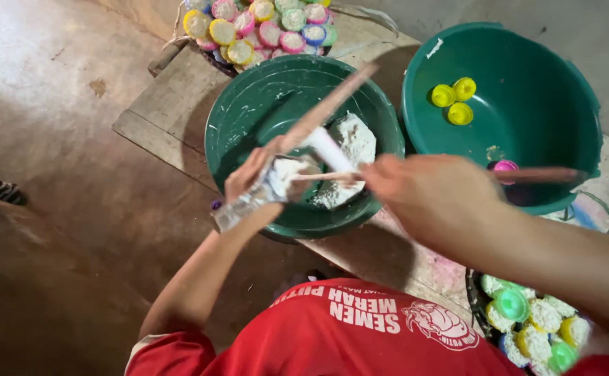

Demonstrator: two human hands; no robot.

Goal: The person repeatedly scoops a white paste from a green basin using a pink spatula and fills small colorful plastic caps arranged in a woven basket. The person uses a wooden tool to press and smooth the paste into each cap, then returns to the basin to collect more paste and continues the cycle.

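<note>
My left hand is closed around a small clear plastic mould packed with white dough, held over the near rim of a green basin. A long wooden stick slants up from that hand across the basin. My right hand grips a thin wooden stick whose tip reaches left to the dough at the mould. A lump of white dough lies at the bottom of the basin.
A second green basin on the right holds three yellow cups and a pink one. A tray of coloured filled cups stands at the back, a basket of filled cups at the lower right. All rest on a low wooden board.
</note>
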